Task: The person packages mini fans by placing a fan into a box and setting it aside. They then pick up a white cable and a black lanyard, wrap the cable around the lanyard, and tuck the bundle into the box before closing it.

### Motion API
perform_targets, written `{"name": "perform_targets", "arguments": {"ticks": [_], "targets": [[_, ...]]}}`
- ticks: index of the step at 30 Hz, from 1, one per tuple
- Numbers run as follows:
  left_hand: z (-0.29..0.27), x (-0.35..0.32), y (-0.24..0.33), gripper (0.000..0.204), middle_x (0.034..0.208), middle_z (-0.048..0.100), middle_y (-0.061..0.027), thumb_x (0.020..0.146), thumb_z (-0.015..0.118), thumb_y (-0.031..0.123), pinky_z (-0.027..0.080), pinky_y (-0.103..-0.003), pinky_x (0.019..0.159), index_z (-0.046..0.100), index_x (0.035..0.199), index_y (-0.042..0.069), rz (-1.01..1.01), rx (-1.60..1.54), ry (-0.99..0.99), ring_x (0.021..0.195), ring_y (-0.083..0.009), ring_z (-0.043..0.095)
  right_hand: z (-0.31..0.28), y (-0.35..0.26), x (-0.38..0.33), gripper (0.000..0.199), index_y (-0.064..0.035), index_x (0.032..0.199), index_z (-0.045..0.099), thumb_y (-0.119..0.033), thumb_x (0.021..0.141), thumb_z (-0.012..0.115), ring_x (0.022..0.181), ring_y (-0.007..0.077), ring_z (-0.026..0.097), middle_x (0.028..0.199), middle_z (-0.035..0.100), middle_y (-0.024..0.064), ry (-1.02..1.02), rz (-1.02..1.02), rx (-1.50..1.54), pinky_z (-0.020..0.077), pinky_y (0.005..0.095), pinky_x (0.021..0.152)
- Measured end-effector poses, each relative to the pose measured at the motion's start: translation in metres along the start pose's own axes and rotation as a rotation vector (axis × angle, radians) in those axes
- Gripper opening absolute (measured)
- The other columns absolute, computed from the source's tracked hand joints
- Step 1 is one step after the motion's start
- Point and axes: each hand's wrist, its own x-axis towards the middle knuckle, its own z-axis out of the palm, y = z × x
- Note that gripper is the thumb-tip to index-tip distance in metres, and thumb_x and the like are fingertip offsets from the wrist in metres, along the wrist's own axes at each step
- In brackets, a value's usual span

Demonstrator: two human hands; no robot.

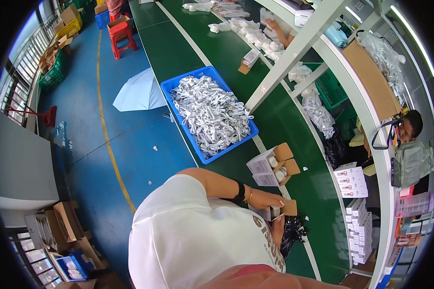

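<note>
My left hand (266,199), with a black wristband and a gold bracelet, grips the top of a small white box (280,210) whose brown flap is open. It rests on the green table (318,192). My right hand is mostly hidden behind my white shirt, next to a black bundle (294,230), so I cannot tell its state. Two more small white boxes (271,166) with open flaps lie just beyond my left hand.
A blue crate (174,83) full of white cables stands further along the table. Stacked white cartons (358,226) line the far edge. A white frame post (294,53) crosses above. A co-worker (410,127) sits opposite. A red stool (121,33) and pale umbrella (140,91) are on the blue floor.
</note>
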Motion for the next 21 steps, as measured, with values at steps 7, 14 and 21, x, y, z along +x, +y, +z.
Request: {"name": "perform_targets", "arguments": {"ticks": [7, 14, 21], "targets": [[0.003, 0.000, 0.000, 0.047, 0.133, 0.038, -0.0224, 0.076, 0.062, 0.000, 0.033, -0.039, 0.103, 0.046, 0.120, 0.001, 0.035, 0.053, -0.115, 0.127, -0.0372, 0.034, 0.007, -0.003, 0.013, 0.034, 0.0005, 0.118, 0.052, -0.001, 0.085, 0.045, 0.115, 0.0231, 0.048, 0.122, 0.052, 0.0118, 0.030, -0.462, -0.315, 0.0360, 0.0327, 0.097], [-0.010, 0.000, 0.002, 0.054, 0.121, 0.047, -0.0191, 0.073, 0.065, 0.000, 0.037, -0.035, 0.098, 0.041, 0.121, -0.001, -0.463, -0.309, -0.017, 0.117, -0.0306, 0.046, -0.005, -0.008, 0.010, 0.036, -0.0054, 0.115, 0.061, -0.009, 0.079, 0.059, 0.123, 0.0301, 0.043, 0.129, 0.051, 0.0123, -0.033, -0.654, -0.628, 0.0303, 0.0369, 0.104], [-0.009, 0.012, 0.001, 0.069, 0.126, 0.045, -0.0165, 0.071, 0.067, 0.000, 0.037, -0.036, 0.099, 0.036, 0.132, 0.004, -0.133, -0.078, -0.096, 0.119, -0.0303, 0.045, 0.021, -0.008, 0.002, 0.041, -0.0054, 0.108, 0.061, -0.016, 0.070, 0.073, 0.119, 0.0341, 0.046, 0.125, 0.054, 0.0102, 0.185, -0.689, -0.866, 0.0359, 0.0423, 0.100]]}}
